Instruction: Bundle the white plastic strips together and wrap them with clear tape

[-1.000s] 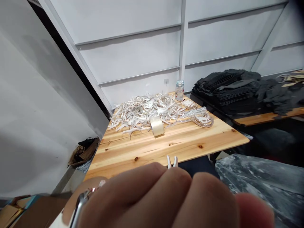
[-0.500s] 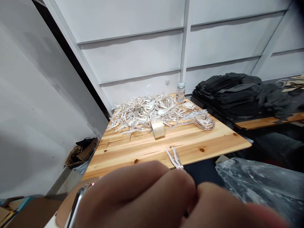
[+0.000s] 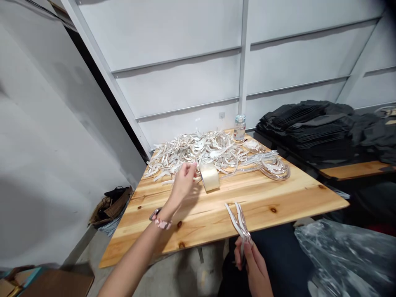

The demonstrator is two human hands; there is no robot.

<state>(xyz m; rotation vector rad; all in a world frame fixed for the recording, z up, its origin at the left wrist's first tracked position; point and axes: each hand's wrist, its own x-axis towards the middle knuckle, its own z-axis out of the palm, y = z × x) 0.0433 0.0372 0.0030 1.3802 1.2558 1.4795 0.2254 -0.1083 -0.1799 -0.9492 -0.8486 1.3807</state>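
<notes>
White-and-silvery, glossy, slender strips [image 3: 243, 232] extend from our right hand [image 3: 255, 266] at lower centre, gripped near the table edge; we should keep their tips even and the pinch firm. Our left hand [image 3: 183, 181], at mid-frame beside the beige tape roll [image 3: 210, 178], has curled fingers; we cannot tell whether they hold anything. We face a knotted, pale wooden table [image 3: 297, 198] and a white panelled wall [image 3: 182, 78].

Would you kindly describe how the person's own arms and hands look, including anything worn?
The left hand is ungloved and its forearm shows no sleeve. Its wrist wears a dark-faced watch with a pinkish band. The right hand is ungloved too, with no jewellery visible.
</notes>
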